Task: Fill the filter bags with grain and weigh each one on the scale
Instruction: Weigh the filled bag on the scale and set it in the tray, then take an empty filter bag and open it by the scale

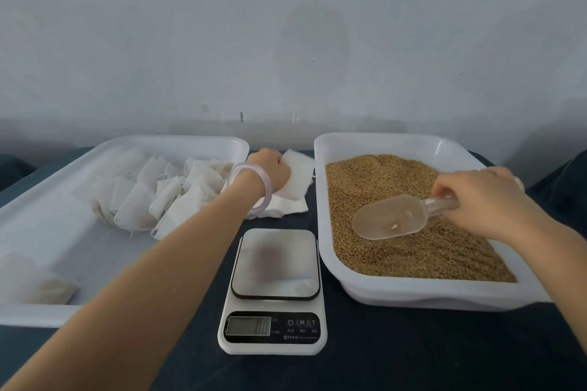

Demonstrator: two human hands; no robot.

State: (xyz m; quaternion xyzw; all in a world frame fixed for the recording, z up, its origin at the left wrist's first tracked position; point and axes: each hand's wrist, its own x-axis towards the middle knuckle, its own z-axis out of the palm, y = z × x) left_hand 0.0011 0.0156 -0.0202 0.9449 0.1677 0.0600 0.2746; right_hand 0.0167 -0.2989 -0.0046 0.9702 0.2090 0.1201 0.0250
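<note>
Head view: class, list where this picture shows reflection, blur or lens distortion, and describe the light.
Head view: soft, even light, only faint shadows. Head view: the scale platform bears a smudged dark reflection, and its display is too blurred to read. Head view: the left hand at the filter bags looks slightly smeared. Head view: the wide lens stretches the left forearm toward the corner.

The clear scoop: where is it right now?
The clear scoop is at right in the head view, held by the right hand over the grain in its white tray, beside the scale.
</note>
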